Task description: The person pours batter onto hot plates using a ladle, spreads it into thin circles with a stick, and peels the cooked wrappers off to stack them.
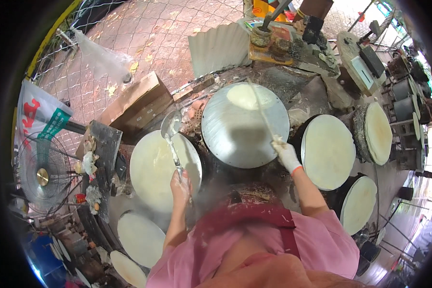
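My left hand (181, 187) is closed around the handle of a metal ladle (171, 126). Batter coats the ladle, whose bowl hangs over the far edge of the left griddle, covered by a pale round sheet of batter (151, 172). In a white glove with an orange cuff, my right hand (287, 156) grips a long thin stick (262, 109). The stick slants across the round metal griddle (230, 136) in front of me. A pale pool of batter (241, 96) lies on that griddle's far part, partly crossed by the stick.
On the right, several griddles carry pale flatbreads (327, 153). More round sheets (141, 239) lie at lower left. A fan (42, 177) and cardboard box (140, 104) stand left, before a wire fence (158, 32). A jar (260, 37) sits on a cluttered ledge at the back.
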Demonstrator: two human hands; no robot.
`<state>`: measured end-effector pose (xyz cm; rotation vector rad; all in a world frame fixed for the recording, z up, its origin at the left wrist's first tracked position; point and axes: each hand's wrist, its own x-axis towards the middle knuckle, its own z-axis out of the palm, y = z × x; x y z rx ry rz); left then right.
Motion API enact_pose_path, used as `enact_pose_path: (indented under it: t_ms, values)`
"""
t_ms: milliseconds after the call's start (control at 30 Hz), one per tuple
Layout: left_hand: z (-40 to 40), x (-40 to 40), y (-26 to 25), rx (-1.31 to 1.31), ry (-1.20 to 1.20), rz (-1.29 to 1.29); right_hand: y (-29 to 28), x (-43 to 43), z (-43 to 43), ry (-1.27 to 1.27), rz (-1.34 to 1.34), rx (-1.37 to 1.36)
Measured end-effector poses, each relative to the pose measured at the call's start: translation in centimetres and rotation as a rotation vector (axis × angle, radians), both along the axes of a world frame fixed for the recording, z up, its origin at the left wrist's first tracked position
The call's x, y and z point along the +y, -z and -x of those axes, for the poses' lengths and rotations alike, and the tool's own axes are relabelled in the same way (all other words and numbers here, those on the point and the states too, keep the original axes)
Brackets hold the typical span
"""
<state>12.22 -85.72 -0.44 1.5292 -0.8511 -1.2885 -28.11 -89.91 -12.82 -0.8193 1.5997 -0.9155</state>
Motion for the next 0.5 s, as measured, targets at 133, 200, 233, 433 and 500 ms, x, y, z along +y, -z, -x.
enact_pose_path:
  t_ms: [133, 200, 233, 433, 500]
  values:
    - [-0.2, 1.7, 0.1, -0.01, -0.053, -0.074, -7.5, -1.8, -4.9, -0.192, -0.131, -0.056]
    - [0.5, 2.5, -0.3, -0.027, -0.068, -0.091, -4.9, -2.1, -0.1, -0.337, 0.059, 0.279]
    - [0.9, 2.9, -0.6, -0.054, -0.088, -0.083, -3.5, -2.6, 2.6, -0.273, 0.138, 0.204]
    - [4.2, 4.5, -1.3, -0.117, -0.213, -0.139, -7.2, -5.5, 1.9, -0.366, -0.207, -0.079]
    - [5.2, 4.8, -1.5, -0.174, -0.187, -0.14, -7.6, -5.8, 1.4, -0.424, -0.322, -0.157]
